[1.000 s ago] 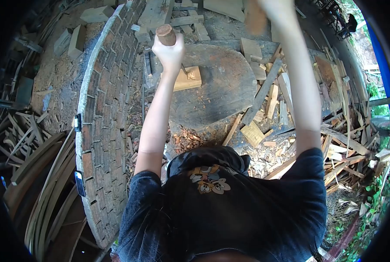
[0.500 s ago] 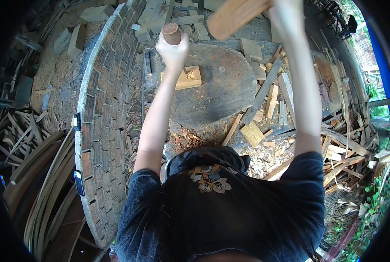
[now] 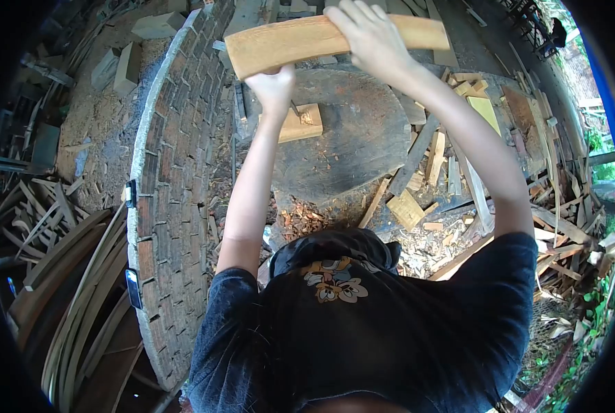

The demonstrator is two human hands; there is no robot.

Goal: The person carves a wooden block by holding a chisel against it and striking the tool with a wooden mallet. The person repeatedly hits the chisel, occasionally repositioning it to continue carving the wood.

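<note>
My left hand [image 3: 273, 91] is wrapped round a wood-handled chisel, whose thin metal blade [image 3: 294, 108] reaches down to a small light wooden block [image 3: 300, 122]. A rough notch with shavings shows in the block's top. The block lies on a broad round wooden stump [image 3: 348, 148]. Over the chisel's handle is the thick end of a long, slightly curved wooden club [image 3: 287, 45], which hides the handle top. My right hand [image 3: 373, 40] grips this club nearer its narrower end. Whether club and chisel touch cannot be made out.
A low brick wall [image 3: 172, 172] runs along the left, with a phone [image 3: 133, 288] at its edge. Offcuts [image 3: 406, 209] and planks lie right of the stump. Wood chips [image 3: 304, 219] cover the ground in front. Long curved strips [image 3: 80, 303] are stacked at lower left.
My right hand has brought the club down and left from its raised place, so it now lies over the chisel handle. My left hand keeps its hold on the chisel.
</note>
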